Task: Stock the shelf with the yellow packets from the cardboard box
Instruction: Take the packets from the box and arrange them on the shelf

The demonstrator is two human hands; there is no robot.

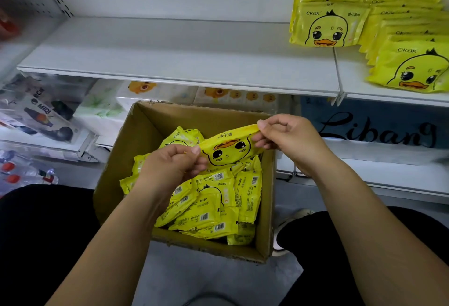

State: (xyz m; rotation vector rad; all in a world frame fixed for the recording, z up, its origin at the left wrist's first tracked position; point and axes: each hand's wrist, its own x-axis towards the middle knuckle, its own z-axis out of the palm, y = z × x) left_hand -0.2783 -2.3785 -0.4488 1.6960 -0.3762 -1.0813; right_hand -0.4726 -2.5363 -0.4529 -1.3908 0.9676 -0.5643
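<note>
An open cardboard box (136, 145) stands on the floor below the shelf, with several yellow duck packets (211, 203) piled inside. Above the pile, one yellow packet (228, 150) with a duck face is held stretched between both hands. My left hand (170, 167) pinches its left end. My right hand (286, 138) pinches its right end, a little higher. On the white shelf (182, 58), at the right, stand two rows of the same yellow packets (328, 24) (410, 62), faces forward.
The shelf's left and middle part is bare. A divider (337, 72) separates the two packet rows. Below the shelf lie tissue packs (102, 109) and a blue pack (374, 123) with script lettering. Bottles (14, 172) stand at the far left. My knees flank the box.
</note>
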